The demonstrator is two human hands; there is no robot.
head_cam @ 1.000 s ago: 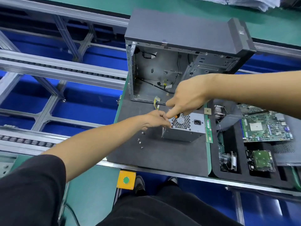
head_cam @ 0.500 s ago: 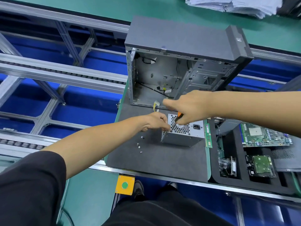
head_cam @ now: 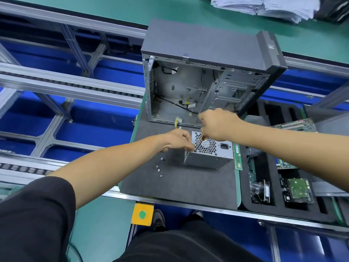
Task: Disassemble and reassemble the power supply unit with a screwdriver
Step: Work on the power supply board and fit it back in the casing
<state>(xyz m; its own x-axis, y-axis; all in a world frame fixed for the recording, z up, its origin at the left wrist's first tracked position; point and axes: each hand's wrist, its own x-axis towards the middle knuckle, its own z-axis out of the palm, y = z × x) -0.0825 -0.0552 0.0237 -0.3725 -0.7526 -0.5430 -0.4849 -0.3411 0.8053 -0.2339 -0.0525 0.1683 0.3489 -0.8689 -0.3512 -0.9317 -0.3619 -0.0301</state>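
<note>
**Screwdriver tip at the corner of the power supply**

Grey matting (head_cam: 179,186) is covering the bench at the centre of the frame, and the power supply (head_cam: 209,154) is sitting on it as a silver box with its vented face turned up. The right hand (head_cam: 217,125) is curling round the handle of a screwdriver (head_cam: 198,144), whose shaft is slanting down to the box's near left corner. The left hand (head_cam: 177,140) is resting at that same corner, its fingertips pinching in beside the tip; whether they are holding a screw cannot be told. Four loose screws (head_cam: 158,168) are lying on the mat to the left of the box. Behind it, an open computer case (head_cam: 207,50) is standing at upper centre. To the right, a green memory stick (head_cam: 237,156) is lying beside the box, and a black foam tray (head_cam: 245,201) is holding circuit boards.
</note>
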